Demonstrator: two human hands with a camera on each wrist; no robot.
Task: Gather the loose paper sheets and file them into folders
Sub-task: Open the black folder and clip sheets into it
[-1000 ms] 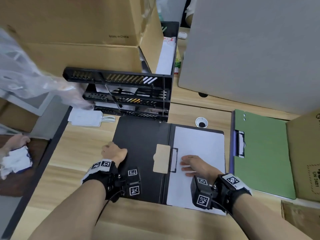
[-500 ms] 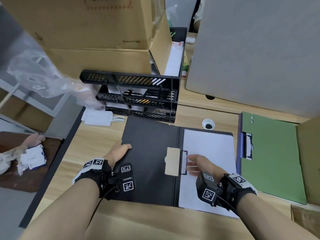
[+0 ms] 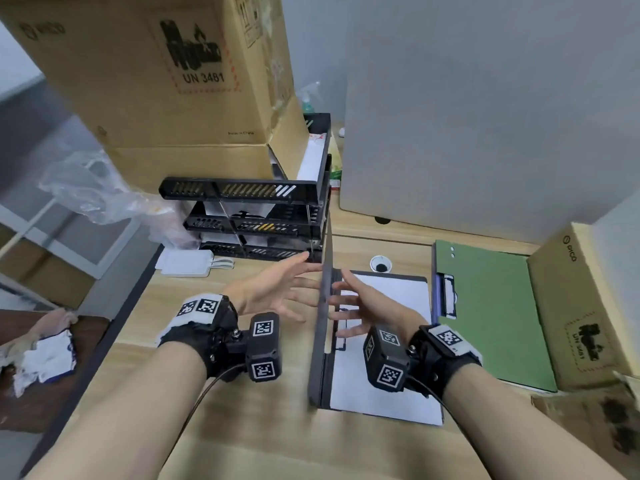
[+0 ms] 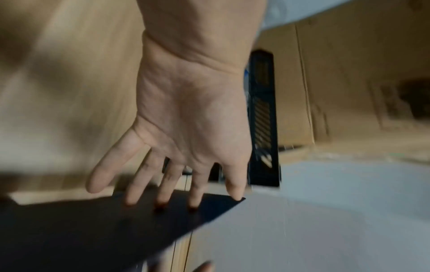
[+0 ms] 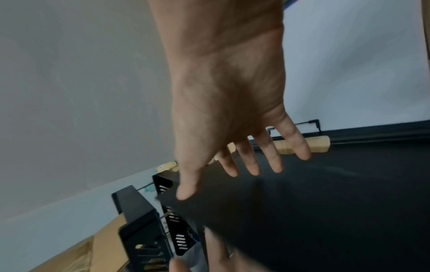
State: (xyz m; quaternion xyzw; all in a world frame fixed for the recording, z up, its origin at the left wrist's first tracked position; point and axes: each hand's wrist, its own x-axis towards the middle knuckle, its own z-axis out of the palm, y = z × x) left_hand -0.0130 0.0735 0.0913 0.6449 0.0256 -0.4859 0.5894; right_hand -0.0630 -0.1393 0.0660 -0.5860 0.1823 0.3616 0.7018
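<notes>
Since a second ago we have swung the black folder's cover [image 3: 321, 327] up off the desk [image 3: 173, 323], so it now stands on edge above the white sheets [image 3: 388, 375] clipped in the folder's right half. We sandwich it between both hands to steer it shut over the paper. Our left hand [image 3: 273, 292] is spread flat, fingertips [image 4: 193, 206] pressing the outer face; our right hand [image 3: 363, 306], fingers straight and apart, meets the inner face, gripping nothing. A green folder [image 3: 491, 317] waits alongside

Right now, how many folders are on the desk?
2. The black folder lies in the middle, its cover upright between both hands. The green folder lies closed to its right. Others may be hidden.
</notes>
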